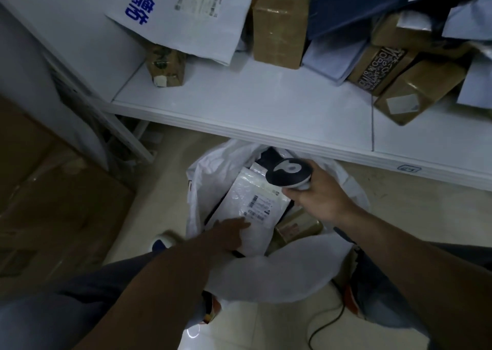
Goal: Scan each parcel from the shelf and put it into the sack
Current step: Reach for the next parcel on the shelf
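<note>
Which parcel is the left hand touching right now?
The flat white parcel with the barcode label, on top inside the sack. The left hand touches its near edge; the rest sit on the shelf or under it.

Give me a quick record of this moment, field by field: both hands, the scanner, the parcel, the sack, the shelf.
left hand: reaches into the sack, fingers resting on the white parcel
right hand: grips the scanner above the sack
white parcel: label up, on top inside the sack
sack: white, open, on the floor below the shelf
shelf: holds several brown boxes
</note>
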